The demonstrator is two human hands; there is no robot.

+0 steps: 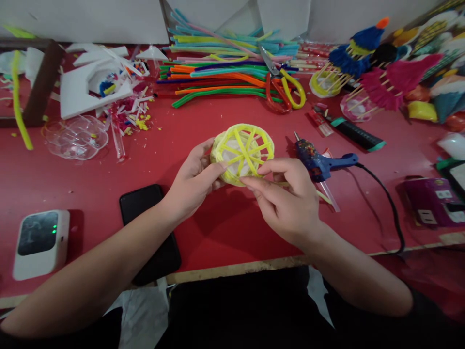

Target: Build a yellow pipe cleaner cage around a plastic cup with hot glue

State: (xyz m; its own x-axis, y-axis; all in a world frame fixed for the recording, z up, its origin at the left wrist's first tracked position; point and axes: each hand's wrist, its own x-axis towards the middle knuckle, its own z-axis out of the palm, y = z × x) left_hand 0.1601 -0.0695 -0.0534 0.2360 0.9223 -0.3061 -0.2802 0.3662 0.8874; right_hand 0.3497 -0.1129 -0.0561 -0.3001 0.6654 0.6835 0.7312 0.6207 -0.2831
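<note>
A round yellow pipe-cleaner piece (pixel 247 156), with strips crossing its open face like wheel spokes, is held up over the red table. My left hand (pixel 198 174) grips its left side, thumb on the rim and fingers behind. At its lower right rim, my right hand (pixel 286 194) has thumb and forefinger pinched together on the edge of the piece; a thin pale strip shows behind this hand. Just right of it lies a blue hot glue gun (pixel 319 157) with a black cord.
Pipe cleaners (pixel 225 72) lie piled at the back, with scissors (pixel 283 87) on their right end. Foam scraps (pixel 94 87) and a clear plastic tray (pixel 78 138) are at left. A black phone (pixel 152 242), a white device (pixel 41 245), a cutter knife (pixel 358 134) and a pink figure (pixel 395 82) surround the hands.
</note>
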